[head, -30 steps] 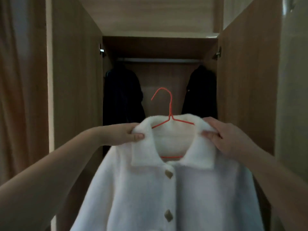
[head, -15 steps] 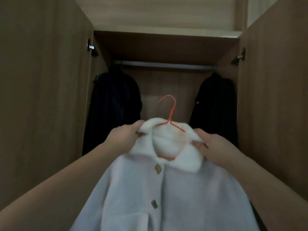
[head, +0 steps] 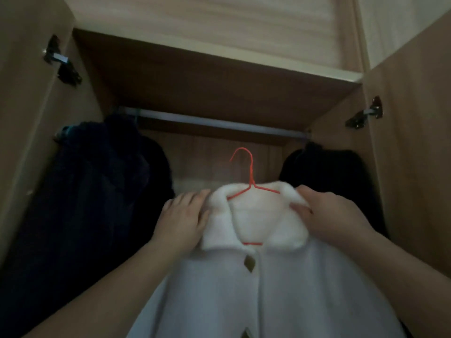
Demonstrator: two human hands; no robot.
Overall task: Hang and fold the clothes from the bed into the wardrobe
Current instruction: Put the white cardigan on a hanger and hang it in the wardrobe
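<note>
A white fleece jacket (head: 268,284) with brown buttons sits on a red wire hanger (head: 249,176), held up inside the open wardrobe. My right hand (head: 327,215) pinches the right side of the collar. My left hand (head: 183,218) lies against the left shoulder of the jacket with its fingers stretched out. The hanger's hook is just below the metal hanging rail (head: 214,124) and apart from it.
A dark garment (head: 92,191) hangs at the rail's left end and another dark garment (head: 336,176) at its right end, with a gap between them. Both wardrobe doors (head: 412,142) stand open at the sides. A shelf board (head: 219,76) sits above the rail.
The jacket and both hands have moved up and deeper into the wardrobe, toward the rail. My left hand has gone from gripping the collar to lying flat on the shoulder.
</note>
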